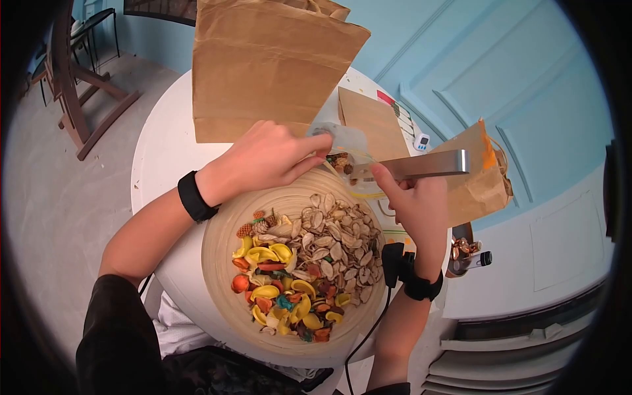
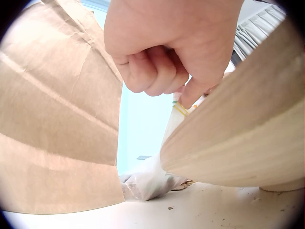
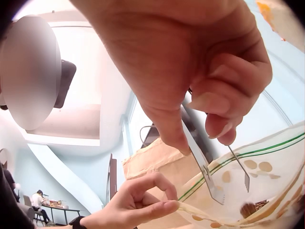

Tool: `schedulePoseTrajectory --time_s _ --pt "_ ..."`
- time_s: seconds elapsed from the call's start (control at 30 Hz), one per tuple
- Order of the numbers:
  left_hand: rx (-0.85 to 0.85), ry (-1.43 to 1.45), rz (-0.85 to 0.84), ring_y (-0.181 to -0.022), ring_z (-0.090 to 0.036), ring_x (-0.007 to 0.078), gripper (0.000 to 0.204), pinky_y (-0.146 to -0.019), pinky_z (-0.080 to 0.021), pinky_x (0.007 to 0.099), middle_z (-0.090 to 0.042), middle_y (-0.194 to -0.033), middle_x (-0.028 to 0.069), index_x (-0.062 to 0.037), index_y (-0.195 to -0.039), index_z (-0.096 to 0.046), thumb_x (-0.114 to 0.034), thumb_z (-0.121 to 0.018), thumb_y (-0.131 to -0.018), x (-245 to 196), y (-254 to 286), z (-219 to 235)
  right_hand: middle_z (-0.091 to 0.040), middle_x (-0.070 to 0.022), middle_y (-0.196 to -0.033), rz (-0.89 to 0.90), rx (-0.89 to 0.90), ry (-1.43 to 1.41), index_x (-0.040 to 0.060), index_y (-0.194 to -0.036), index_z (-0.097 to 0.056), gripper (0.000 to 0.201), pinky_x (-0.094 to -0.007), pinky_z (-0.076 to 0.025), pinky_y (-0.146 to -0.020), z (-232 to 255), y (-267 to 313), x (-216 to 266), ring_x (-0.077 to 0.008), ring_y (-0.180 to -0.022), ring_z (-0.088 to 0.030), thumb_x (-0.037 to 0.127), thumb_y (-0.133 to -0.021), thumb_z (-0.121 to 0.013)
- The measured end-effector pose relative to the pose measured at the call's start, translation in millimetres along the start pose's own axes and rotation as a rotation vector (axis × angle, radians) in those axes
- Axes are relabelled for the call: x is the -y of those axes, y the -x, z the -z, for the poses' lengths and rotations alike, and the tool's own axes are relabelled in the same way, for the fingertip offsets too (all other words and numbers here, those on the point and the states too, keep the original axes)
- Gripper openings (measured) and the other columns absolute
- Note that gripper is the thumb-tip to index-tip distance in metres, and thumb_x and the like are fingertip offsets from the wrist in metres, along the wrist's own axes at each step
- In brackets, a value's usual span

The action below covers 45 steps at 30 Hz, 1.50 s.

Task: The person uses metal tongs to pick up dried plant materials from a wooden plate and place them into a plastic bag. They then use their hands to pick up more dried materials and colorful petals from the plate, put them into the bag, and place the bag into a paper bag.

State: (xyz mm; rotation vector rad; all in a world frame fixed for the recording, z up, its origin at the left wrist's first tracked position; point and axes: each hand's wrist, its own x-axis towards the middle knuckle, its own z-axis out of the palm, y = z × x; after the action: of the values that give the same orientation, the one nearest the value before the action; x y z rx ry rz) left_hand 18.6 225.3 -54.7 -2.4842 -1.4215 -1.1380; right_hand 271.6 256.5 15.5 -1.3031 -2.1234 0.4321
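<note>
Yellow, orange and teal petals (image 1: 299, 309) (brown pods (image 1: 336, 243) alongside).

black sleeves (image 1: 118, 329), black wrist straps (image 1: 196, 196), black cable (image 1: 380, 319)

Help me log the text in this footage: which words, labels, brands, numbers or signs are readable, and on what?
No text can be read.
White device: its display is too small to read.
Black-capped container: any marking is too small.
Clear bag: green lines and tan spots, no readable lettering.

Tongs (image 1: 428, 164): glossy metal. Bag (image 1: 359, 172): translucent plastic. Large bag (image 1: 270, 72): creased matt brown paper. Tabletop (image 1: 164, 158): smooth white.
</note>
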Motion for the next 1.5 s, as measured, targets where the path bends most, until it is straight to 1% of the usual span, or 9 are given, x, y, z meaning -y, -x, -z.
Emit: schedulePoseTrajectory --time_s 0.33,0.67,0.77,0.87,0.97,1.07,1.17,1.27,1.5 --pt "0.018 -0.013 0.018 -0.057 -0.063 0.0363 0.011 -0.052 -0.047 0.0466 -0.064 -0.065 0.0113 -0.0155 -0.102 -0.062 -0.026 -0.064 -0.099 -1 0 1 -0.055 0.0054 -0.064 0.117 0.406 -0.217 -0.0006 -0.1 -0.076 0.036 -0.0246 -0.037 -0.054 -33 22 43 -0.005 -0.06 -0.048 0.031 -0.086 -0.085" --pt "0.02 -0.003 0.022 -0.056 -0.062 0.0362 0.01 -0.052 -0.046 0.0462 -0.062 -0.063 0.0115 -0.0152 -0.1 -0.061 -0.025 -0.063 -0.1 -3 0 5 -0.045 0.0052 -0.058 0.061 0.527 -0.141 0.0027 -0.079 -0.062 0.04 -0.0284 -0.031 -0.051 -57 24 40 -0.0067 -0.054 -0.041 0.036 -0.086 -0.084" --pt "0.015 -0.02 0.019 -0.054 -0.06 0.0353 0.008 -0.052 -0.046 0.0447 -0.061 -0.061 0.0111 -0.0155 -0.101 -0.063 -0.024 -0.064 -0.099 -3 0 5 -0.062 -0.0075 -0.062 0.071 0.524 -0.117 -0.0004 -0.082 -0.068 0.048 -0.0366 -0.044 -0.053 -57 24 42 -0.0226 -0.053 -0.058 0.046 -0.085 -0.08" --pt "0.004 -0.022 0.01 -0.053 -0.059 0.0345 0.008 -0.051 -0.045 0.0433 -0.059 -0.059 0.0107 -0.0159 -0.102 -0.065 -0.023 -0.065 -0.098 -1 0 4 -0.062 -0.0075 -0.06 0.095 0.496 -0.149 -0.0003 -0.08 -0.068 0.048 -0.0364 -0.044 -0.053 -57 25 41 -0.0228 -0.053 -0.058 0.045 -0.085 -0.08" --pt "0.032 -0.026 0.014 -0.057 -0.063 0.0365 0.011 -0.053 -0.047 0.0461 -0.064 -0.064 0.0106 -0.0151 -0.101 -0.061 -0.026 -0.062 -0.1 -1 0 4 -0.05 0.0047 -0.063 0.14 0.485 -0.22 0.002 -0.087 -0.065 0.039 -0.0276 -0.033 -0.05 -59 23 32 -0.0057 -0.056 -0.043 0.036 -0.085 -0.084" --pt "0.022 -0.018 0.016 -0.058 -0.063 0.0367 0.011 -0.053 -0.047 0.0462 -0.065 -0.065 0.0104 -0.0149 -0.101 -0.061 -0.026 -0.062 -0.1 0 0 4 -0.053 0.0054 -0.066 0.07 0.553 -0.135 0.0021 -0.091 -0.066 0.038 -0.0268 -0.033 -0.051 -58 23 33 -0.0048 -0.059 -0.045 0.035 -0.086 -0.084" --pt "-0.005 -0.02 0.012 -0.056 -0.062 0.0356 0.01 -0.052 -0.046 0.0446 -0.063 -0.063 0.0103 -0.015 -0.102 -0.063 -0.025 -0.064 -0.099 0 0 2 -0.059 -0.0098 -0.057 0.142 0.489 -0.131 -0.0023 -0.074 -0.065 0.049 -0.0374 -0.043 -0.053 -62 25 34 -0.0255 -0.051 -0.056 0.043 -0.085 -0.079" --pt "-0.025 -0.019 0.003 -0.053 -0.06 0.0343 0.009 -0.052 -0.046 0.0431 -0.061 -0.061 0.0105 -0.0152 -0.102 -0.065 -0.024 -0.065 -0.098 2 0 0 -0.053 0.0057 -0.064 0.097 0.507 -0.203 0.001 -0.088 -0.066 0.037 -0.0267 -0.034 -0.051 -60 25 29 -0.0057 -0.057 -0.045 0.033 -0.087 -0.083" --pt "0.017 -0.01 0.013 -0.059 -0.063 0.0366 0.012 -0.053 -0.048 0.0467 -0.064 -0.065 0.0108 -0.0148 -0.101 -0.061 -0.026 -0.063 -0.1 1 0 2 -0.059 0.003 -0.06 0.039 0.331 -0.152 -0.0002 -0.095 -0.076 0.031 -0.0241 -0.037 -0.041 -21 14 27 -0.0051 -0.045 -0.051 0.03 -0.091 -0.081"
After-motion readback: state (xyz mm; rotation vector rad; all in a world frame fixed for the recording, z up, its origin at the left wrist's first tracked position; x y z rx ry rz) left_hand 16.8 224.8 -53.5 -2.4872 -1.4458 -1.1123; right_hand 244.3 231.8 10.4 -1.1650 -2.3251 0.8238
